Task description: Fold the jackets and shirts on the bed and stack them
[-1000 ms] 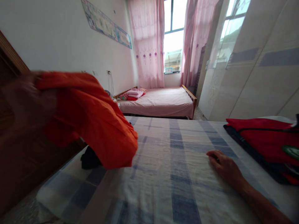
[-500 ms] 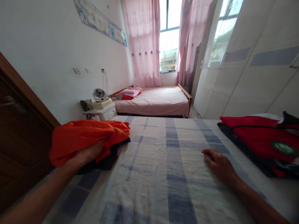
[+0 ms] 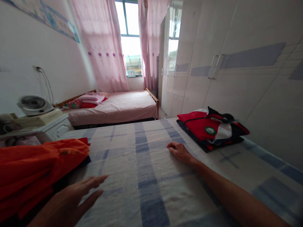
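Observation:
My left hand (image 3: 80,192) is off the clothes with its fingers stretched and the thumb apart, holding nothing. Beside it on the left lies an orange garment (image 3: 49,164), loosely heaped over a dark one whose edge shows beneath. My right hand (image 3: 180,152) rests on the checked bedsheet (image 3: 123,170), its fingers curled in, with nothing visible in them. Beyond that hand, to the right, sits a folded red, white and black jacket (image 3: 199,126) with a round green badge. Dark cloth lies under the jacket.
A second bed (image 3: 125,104) with a pink sheet stands past the near bed's far edge, with folded bedding (image 3: 91,99) on it. At left, a small fan (image 3: 34,104) sits on a white nightstand (image 3: 58,126). A white wardrobe (image 3: 213,91) lines the right side.
My left hand has let go of the orange garment and drawn back toward me, opening. The view has swung right, bringing the whole folded jacket into sight. My right hand stays on the sheet.

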Demonstrator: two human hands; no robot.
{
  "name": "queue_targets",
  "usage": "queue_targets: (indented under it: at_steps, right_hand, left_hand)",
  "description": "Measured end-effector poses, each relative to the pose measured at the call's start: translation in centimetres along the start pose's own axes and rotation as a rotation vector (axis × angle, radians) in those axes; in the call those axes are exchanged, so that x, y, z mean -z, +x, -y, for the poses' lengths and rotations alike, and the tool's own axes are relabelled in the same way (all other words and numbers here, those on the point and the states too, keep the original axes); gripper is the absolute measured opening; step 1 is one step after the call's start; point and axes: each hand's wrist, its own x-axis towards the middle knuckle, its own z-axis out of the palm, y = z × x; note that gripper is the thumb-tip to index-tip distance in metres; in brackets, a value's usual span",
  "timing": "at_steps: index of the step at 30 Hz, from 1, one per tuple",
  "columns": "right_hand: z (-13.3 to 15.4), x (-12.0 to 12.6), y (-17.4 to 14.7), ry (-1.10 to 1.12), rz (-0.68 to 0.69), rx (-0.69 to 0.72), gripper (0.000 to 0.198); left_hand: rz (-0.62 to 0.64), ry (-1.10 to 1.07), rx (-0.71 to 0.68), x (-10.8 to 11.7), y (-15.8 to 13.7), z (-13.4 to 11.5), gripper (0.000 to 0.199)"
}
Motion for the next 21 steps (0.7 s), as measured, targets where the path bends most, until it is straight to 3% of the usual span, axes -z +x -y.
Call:
queue_targets:
  at_steps: [3, 8, 11, 16, 21]
  right_hand:
    - [-1.5, 3.3, 1.6, -0.067, -0.1, -0.058, 0.024]
    - [-6.5, 11.8, 4.1, -0.325, -0.414, -0.225, 0.033]
    - [-9.4, 15.4, 4.9, -0.473, -0.486, -0.313, 0.038]
    - [-12.6, 16.1, 6.3, -0.556, -0.398, -0.422, 0.042]
    - [-13.2, 15.6, 7.4, -0.465, -0.299, -0.536, 0.051]
  left_hand:
    - [0.201, -0.103, -0.109, -2.2, 2.7, -2.3, 0.032]
    - [0.156, -0.219, -0.203, -6.6, 5.1, -3.1, 0.03]
    - [0.037, -0.187, -0.226, -8.6, 5.2, -2.0, 0.027]
    - [-0.016, -0.144, -0.292, -9.9, 5.1, -0.4, 0.023]
    - [-0.05, -0.117, -0.351, -10.4, 5.1, 0.1, 0.022]
